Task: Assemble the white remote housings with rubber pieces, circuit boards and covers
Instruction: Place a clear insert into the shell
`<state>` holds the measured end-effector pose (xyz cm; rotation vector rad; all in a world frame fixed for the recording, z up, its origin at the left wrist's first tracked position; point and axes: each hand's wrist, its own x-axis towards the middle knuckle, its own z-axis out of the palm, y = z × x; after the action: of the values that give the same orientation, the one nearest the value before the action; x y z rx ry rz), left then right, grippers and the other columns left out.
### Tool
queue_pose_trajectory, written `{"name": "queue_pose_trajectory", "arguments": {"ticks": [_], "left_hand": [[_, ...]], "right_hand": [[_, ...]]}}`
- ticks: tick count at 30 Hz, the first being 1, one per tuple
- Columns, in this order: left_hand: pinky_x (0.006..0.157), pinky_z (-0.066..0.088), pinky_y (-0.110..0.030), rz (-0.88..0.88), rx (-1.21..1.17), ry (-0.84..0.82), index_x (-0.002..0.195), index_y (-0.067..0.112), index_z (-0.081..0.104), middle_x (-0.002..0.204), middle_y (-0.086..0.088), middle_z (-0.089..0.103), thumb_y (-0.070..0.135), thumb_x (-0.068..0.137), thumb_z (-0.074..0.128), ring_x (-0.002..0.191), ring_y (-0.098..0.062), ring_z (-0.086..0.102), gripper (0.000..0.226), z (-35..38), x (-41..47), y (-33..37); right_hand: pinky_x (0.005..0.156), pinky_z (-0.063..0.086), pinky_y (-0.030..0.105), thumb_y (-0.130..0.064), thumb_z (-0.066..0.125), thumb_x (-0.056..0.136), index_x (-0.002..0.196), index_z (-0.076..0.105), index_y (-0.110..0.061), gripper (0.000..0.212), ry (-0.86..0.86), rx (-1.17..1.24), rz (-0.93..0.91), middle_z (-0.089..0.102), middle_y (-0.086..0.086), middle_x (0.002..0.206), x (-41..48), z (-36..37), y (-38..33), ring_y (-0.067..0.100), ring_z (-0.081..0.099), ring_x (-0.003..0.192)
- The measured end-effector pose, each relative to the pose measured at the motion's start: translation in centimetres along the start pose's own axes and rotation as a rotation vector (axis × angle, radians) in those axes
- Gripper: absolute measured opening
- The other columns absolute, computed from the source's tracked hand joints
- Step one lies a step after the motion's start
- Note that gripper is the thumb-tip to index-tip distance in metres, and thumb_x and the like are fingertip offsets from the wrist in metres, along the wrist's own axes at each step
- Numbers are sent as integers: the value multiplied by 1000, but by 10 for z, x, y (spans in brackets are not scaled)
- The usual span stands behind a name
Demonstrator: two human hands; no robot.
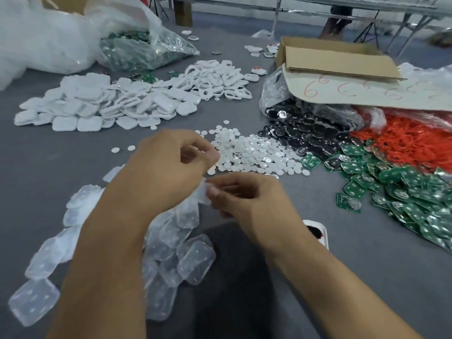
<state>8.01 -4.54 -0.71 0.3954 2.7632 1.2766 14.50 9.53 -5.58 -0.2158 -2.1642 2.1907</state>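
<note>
My right hand (247, 199) pinches a translucent rubber piece (204, 192) at the middle of the view. My left hand (168, 162) hovers just above it with fingers curled; what it pinches, if anything, is hidden. Below my arms lies a heap of translucent rubber pieces (193, 260). White housings and frames (110, 104) are piled at the back left. Small white discs (252, 152) lie just beyond my hands. Green circuit boards (391, 189) spread at the right, next to black shiny covers (305, 133).
Red rubber loops (403, 140) lie at the far right under a plastic bag. An open cardboard box (337, 59) stands behind them. A clear bag of green boards (137, 50) sits at the back left. A small white tray (318, 233) shows under my right forearm.
</note>
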Motion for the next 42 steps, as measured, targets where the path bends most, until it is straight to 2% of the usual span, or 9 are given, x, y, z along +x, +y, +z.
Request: {"name": "queue_pose_trajectory", "arguments": {"ticks": [3, 6, 10, 14, 17, 26, 30, 36, 42], "left_hand": [[78, 58, -34, -24, -122, -98, 90, 31, 74, 83, 0, 75, 54, 93, 61, 82, -19, 72, 27, 9, 1, 8], [72, 60, -24, -25, -390, -376, 97, 25, 75, 82, -5, 78, 30, 91, 74, 76, -15, 75, 9, 28, 5, 26], [74, 60, -25, 24, -588, -557, 111, 15, 71, 88, -10, 77, 8, 87, 77, 80, -17, 72, 25, 62, 11, 42], [96, 59, -38, 28, -732, -604, 115, 11, 68, 101, -16, 77, 3, 91, 72, 100, -29, 75, 26, 95, 5, 43], [96, 58, -35, 35, -806, -634, 118, 12, 67, 105, -18, 76, -1, 92, 70, 98, -26, 74, 29, 111, 4, 40], [79, 56, -24, 171, -705, -521, 112, 19, 67, 85, -2, 75, 4, 89, 73, 83, -15, 71, 28, 125, 0, 32], [81, 57, -33, 224, -668, -486, 115, 20, 65, 90, -10, 75, 1, 89, 75, 82, -19, 69, 34, 126, -4, 31], [79, 57, -24, 287, -559, -563, 122, 22, 63, 92, -3, 74, -5, 87, 73, 85, -13, 70, 45, 121, -3, 28], [76, 42, -9, 387, -266, -664, 133, 53, 47, 117, 17, 62, 33, 65, 97, 111, -3, 59, 87, 111, -1, 21]], "right_hand": [[71, 50, 13, 8, 73, 84, 86, 77, -17, 26, 97, -140, -226, 76, -7, 82, -15, -28, -9, 1, 68, 74], [80, 53, 20, 16, 65, 84, 90, 76, -16, 34, 179, -238, -327, 75, -3, 103, -30, -64, -14, 10, 73, 92], [80, 52, 36, 7, 64, 90, 97, 74, -17, 27, 280, -23, -251, 74, 14, 96, -42, -99, -9, 23, 68, 86], [73, 56, 23, -6, 71, 83, 111, 67, -7, 29, 282, 182, -154, 75, 15, 91, -42, -112, -2, 18, 72, 79], [80, 60, 33, -11, 73, 76, 111, 68, -8, 35, 292, 230, -118, 74, 23, 94, -45, -124, -1, 32, 73, 84], [65, 51, 21, -15, 73, 83, 105, 73, -12, 21, 237, 188, -90, 74, 15, 86, -45, -138, 8, 22, 62, 77], [68, 51, 21, -17, 74, 85, 101, 74, -8, 18, 200, 151, -97, 73, 25, 97, -44, -141, 11, 25, 64, 83], [66, 49, 22, -18, 72, 84, 94, 74, -8, 14, 171, 145, -86, 68, 35, 96, -47, -149, 13, 31, 53, 83], [65, 48, 24, -19, 76, 77, 88, 78, -12, 14, 120, 55, 23, 67, 17, 80, -49, -155, 12, 17, 55, 68]]}}
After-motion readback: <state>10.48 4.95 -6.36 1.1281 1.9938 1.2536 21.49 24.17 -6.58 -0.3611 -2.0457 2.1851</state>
